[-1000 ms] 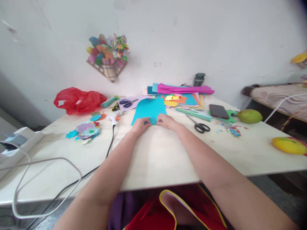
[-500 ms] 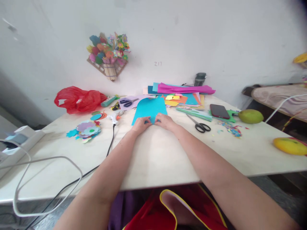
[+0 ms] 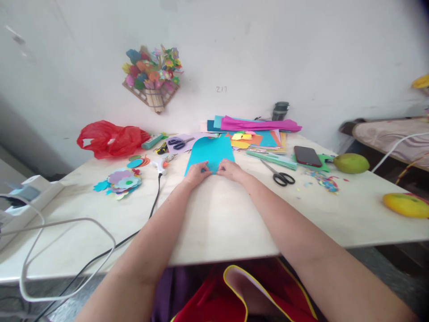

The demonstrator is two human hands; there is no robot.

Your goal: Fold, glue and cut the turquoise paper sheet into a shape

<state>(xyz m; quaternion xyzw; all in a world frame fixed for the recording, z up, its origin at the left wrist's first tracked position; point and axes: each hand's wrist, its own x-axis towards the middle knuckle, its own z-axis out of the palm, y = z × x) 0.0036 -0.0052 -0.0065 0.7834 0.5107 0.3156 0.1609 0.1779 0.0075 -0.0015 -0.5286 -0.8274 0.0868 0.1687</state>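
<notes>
A bright blue sheet of craft paper [image 3: 212, 151] lies on the pale table, its far left corner curved or cut round. At its near edge, my left hand [image 3: 198, 174] pinches the paper with fingers curled. Close beside it, my right hand [image 3: 231, 171] grips the same edge, thumb and fingers pressed together. A narrow gap separates the two hands. Right of them rest black-handled scissors [image 3: 283, 178], and to the left a white glue gun [image 3: 160, 167] with a black cord.
Paper flower shapes [image 3: 122, 182] and a red plastic bag [image 3: 112, 139] are on the left. Coloured sheets [image 3: 258, 124] stand along the wall. To the right are a phone [image 3: 307, 156], a green mango [image 3: 351, 163], paper scraps [image 3: 325, 181] and a yellow mango [image 3: 406, 205]. Cables [image 3: 110, 232] cross the left side.
Both hands stay at the near edge of the blue paper, with only slight finger movement. The whole view has shifted a little.
</notes>
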